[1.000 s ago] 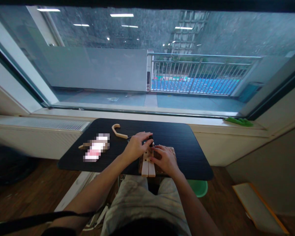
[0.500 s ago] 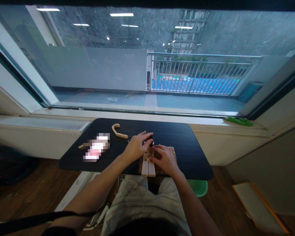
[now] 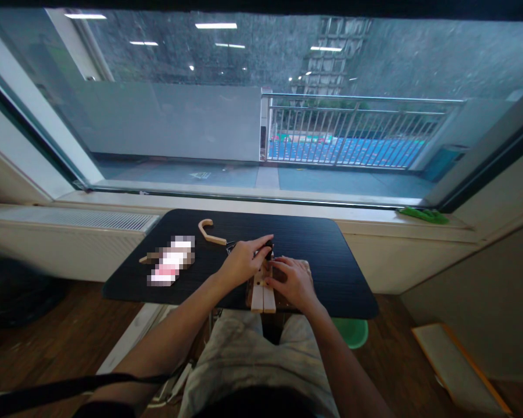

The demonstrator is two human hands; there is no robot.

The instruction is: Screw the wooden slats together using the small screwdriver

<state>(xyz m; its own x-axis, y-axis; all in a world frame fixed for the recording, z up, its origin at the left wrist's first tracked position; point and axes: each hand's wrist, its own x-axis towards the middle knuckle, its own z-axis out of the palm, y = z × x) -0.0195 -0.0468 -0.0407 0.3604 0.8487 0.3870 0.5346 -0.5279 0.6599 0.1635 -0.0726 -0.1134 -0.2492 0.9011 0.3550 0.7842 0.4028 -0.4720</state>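
My left hand (image 3: 243, 259) is closed, its thumb and fingers pinching a small black handle (image 3: 269, 249). The handle stands upright over the far end of a pair of pale wooden strips (image 3: 262, 299). Small dark holes show in the strips, which lie side by side on a brown block (image 3: 283, 299). My right hand (image 3: 295, 281) bends over the block, with thumb and fingertips pressing on the strips just below the handle. Whatever lies beneath the handle is hidden by my fingers.
A curved, hook-shaped wooden piece (image 3: 210, 233) lies on the black table (image 3: 331, 255) beyond my left hand. Further left is a blurred-out item (image 3: 172, 261) with a wooden end. A green basin (image 3: 352, 332) sits below the table's right front edge.
The fingers of my left hand have shifted slightly around the black handle, and the index finger now reaches further over its top. My right hand and the wooden strips have stayed put.
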